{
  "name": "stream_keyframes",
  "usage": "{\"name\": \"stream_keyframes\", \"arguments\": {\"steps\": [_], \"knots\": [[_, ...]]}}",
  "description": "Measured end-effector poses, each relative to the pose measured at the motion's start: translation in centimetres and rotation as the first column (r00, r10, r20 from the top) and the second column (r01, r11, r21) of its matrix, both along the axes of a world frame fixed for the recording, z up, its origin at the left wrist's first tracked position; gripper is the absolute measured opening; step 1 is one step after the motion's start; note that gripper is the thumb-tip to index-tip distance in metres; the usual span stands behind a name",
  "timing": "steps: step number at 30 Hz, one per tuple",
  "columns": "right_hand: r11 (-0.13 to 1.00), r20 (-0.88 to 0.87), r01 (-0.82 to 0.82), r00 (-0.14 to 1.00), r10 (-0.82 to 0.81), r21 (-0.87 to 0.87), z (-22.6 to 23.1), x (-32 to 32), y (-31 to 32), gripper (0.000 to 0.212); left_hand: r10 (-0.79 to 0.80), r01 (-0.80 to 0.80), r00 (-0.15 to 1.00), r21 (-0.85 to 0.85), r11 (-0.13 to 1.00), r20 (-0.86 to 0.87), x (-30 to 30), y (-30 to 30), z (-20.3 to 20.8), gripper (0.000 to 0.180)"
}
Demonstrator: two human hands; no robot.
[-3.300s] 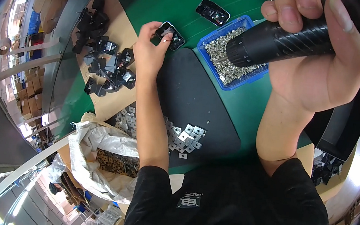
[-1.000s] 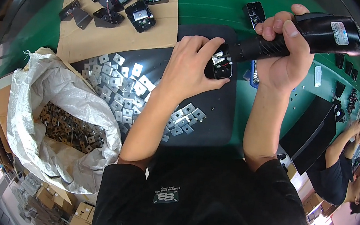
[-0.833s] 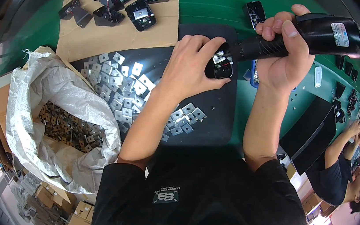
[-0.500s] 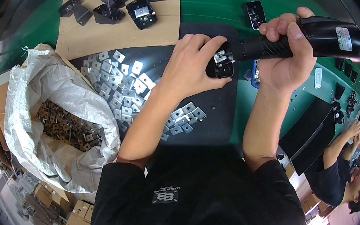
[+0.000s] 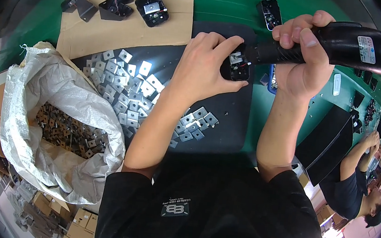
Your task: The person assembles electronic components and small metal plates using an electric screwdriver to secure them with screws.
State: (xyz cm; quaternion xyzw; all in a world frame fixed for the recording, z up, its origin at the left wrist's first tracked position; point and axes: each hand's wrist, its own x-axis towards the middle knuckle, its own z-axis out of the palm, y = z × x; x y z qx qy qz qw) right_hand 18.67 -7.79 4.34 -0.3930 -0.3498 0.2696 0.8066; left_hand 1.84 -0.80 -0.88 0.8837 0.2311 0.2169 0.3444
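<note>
Change: since a second ago your hands have barely shifted; the view is steady.
Left hand (image 5: pixel 205 71): you pinch the small black housing (image 5: pixel 235 66) at upper centre, steadying it.
Right hand (image 5: pixel 306 61): you grip the black electric screwdriver (image 5: pixel 330 45), its tip meeting the housing.
Plates: square metal plates (image 5: pixel 133 89) lie left of centre, within reach.

Your view is bright and evenly lit from overhead. Glare whitens the metal plates (image 5: pixel 133 86) and streaks the black screwdriver (image 5: pixel 345 42). Soft shadows lie under your forearms. The centre is sharp; toward the rim, edges bend strongly and the corners fall to black.
</note>
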Motion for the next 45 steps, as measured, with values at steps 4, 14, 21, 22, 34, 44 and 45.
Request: {"name": "stream_keyframes", "arguments": {"steps": [4, 14, 21, 22, 34, 44, 45], "knots": [[1.0, 0.037, -0.005, 0.999, 0.006, -0.03, 0.0, 0.0, 0.0, 0.034, -0.001, 0.0, 1.0, -0.029, 1.0, -0.019, 0.3, 0.0, -0.1, 0.076], [0.985, -0.114, -0.101, 0.986, 0.118, 0.142, 3.6, -0.2, -1.3, 0.046, -0.016, 0.015, 0.999, -0.017, 1.0, -0.029, -0.3, 0.0, 1.1, 0.075], [0.937, -0.246, -0.164, 0.938, 0.245, 0.308, 5.9, 5.7, -7.4, 0.041, 0.182, 0.023, 0.961, -0.718, 0.696, 0.206, -5.4, -0.5, 1.8, 0.065], [0.932, -0.251, -0.159, 0.936, 0.247, 0.325, 5.8, 5.8, -7.3, 0.041, 0.225, 0.064, 0.943, -0.797, 0.601, 0.245, -6.5, 0.0, 1.8, 0.064], [0.974, -0.283, 0.031, 0.958, 0.034, 0.224, 5.9, 3.1, -5.9, 0.047, 0.713, -0.072, 0.662, -0.927, 0.367, 0.231, -6.2, 6.3, 2.9, 0.067], [0.979, -0.25, 0.097, 0.967, -0.051, 0.179, 5.8, 2.6, -6.2, 0.051, 0.714, -0.095, 0.562, -0.824, 0.558, 0.418, -5.9, 12.1, 5.1, 0.046], [0.977, -0.237, 0.094, 0.97, -0.047, 0.19, 6.0, 2.8, -6.2, 0.05, 0.708, -0.245, 0.579, -0.743, 0.623, 0.404, -5.7, 11.8, 5.2, 0.046]]}}
